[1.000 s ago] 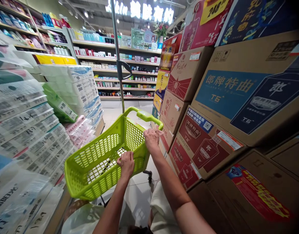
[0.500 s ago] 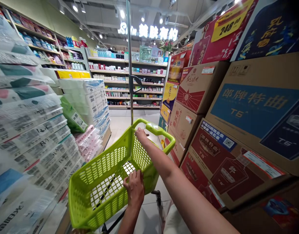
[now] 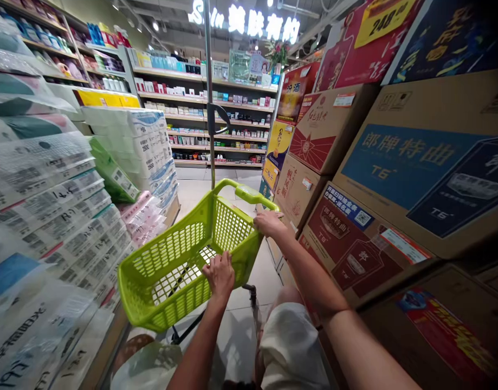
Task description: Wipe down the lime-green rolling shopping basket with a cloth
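The left hand is curled over the near rim of the green basket, fingers closed on the plastic edge about midway along that side. The right hand lies on the basket's far right corner, just below the handle; its fingers spread over the rim, and whether they truly clamp it or only rest there cannot be told. The basket sits tilted, its handle end raised and away from the person, its low end toward the left, and its mesh floor shows through with nothing visible inside. Beneath the basket a dark wheel and frame stand on the pale tiled floor. A grey upright pole rises just behind the basket's handle. Left of the basket lie stacked packs of tissue rolls in clear wrap, close to its side. Right of the basket, cardboard cartons in red, brown and blue are piled high, the nearest just beside the right hand. Beyond the basket, across the aisle, shelves of small goods run under a lit sign. Below the basket, pale shorts are in view.
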Action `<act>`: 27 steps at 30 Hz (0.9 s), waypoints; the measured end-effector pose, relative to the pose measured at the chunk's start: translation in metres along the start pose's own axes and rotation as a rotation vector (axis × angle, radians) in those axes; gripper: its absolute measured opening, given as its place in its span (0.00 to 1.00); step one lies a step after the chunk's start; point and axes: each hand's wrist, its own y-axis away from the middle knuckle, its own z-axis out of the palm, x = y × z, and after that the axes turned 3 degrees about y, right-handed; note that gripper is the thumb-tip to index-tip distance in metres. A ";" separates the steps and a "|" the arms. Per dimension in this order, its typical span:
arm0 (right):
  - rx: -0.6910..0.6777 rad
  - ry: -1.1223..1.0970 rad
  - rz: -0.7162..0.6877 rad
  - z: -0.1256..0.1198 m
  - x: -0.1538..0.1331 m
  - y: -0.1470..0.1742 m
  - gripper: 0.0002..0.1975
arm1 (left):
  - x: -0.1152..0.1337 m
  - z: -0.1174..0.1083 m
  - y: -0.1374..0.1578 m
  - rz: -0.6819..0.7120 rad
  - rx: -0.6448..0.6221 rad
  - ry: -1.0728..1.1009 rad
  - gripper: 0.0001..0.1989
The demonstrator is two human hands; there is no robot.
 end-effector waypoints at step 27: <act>0.812 -0.540 0.312 0.127 -0.090 0.069 0.29 | -0.025 -0.034 -0.017 -0.260 -0.250 0.193 0.21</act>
